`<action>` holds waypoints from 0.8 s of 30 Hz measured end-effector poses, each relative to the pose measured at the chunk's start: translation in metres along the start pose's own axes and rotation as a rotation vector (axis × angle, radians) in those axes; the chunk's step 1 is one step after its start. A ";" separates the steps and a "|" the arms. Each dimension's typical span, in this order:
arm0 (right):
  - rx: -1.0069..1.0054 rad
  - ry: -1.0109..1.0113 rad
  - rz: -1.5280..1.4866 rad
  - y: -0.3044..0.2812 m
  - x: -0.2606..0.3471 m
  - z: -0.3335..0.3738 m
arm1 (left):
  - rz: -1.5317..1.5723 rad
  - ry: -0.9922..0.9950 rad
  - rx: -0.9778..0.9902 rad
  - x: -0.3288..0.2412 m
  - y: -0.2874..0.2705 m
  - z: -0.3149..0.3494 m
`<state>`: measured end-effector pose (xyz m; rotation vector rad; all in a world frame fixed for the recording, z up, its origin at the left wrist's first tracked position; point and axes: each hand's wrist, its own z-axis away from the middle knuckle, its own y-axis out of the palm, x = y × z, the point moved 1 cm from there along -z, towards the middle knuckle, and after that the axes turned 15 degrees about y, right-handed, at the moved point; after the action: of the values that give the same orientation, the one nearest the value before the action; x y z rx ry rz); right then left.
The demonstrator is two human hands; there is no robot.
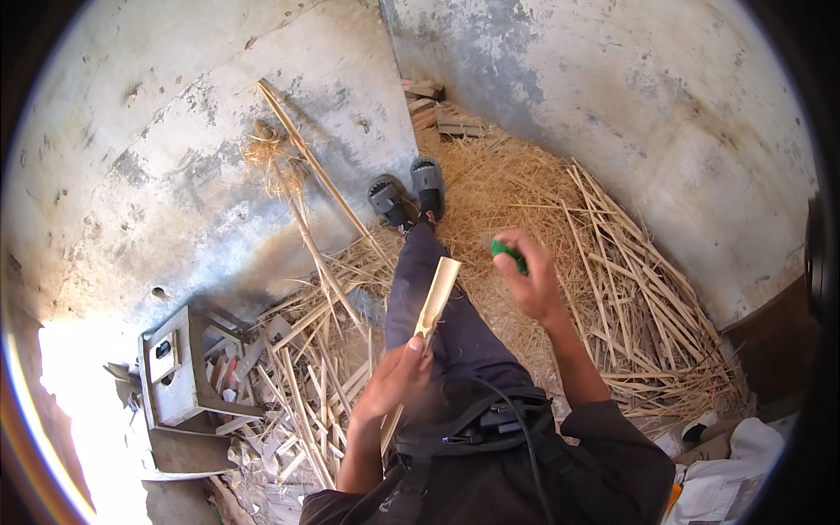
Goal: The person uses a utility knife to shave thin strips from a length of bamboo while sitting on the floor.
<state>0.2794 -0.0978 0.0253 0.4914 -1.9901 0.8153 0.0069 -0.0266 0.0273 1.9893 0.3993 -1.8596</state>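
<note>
My left hand (395, 381) is closed around a pale split bamboo piece (440, 293). Its wide, trough-shaped end points up and away from me, over my outstretched legs. Below the fist, the piece runs back along my left forearm. To the right and apart from it, my right hand (532, 278) is raised and closed around a small tool with a green handle (507, 255). The tool's working end is too small and blurred to make out.
Bamboo strips (630, 289) lie heaped at right along the wall, beside shavings (503, 171). More strips (324, 402) cover the floor at left. Two long poles (328, 179) lean on the left wall. A wooden box-like frame (188, 376) lies at lower left. A cable (521, 420) crosses my lap.
</note>
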 end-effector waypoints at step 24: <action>0.141 -0.405 -0.007 0.025 0.031 0.032 | -0.187 0.047 -0.220 -0.021 0.018 -0.006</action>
<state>0.2290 -0.1034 0.0314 0.7959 -2.3052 0.9100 0.0189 -0.0381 0.0504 1.9036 0.7918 -1.7898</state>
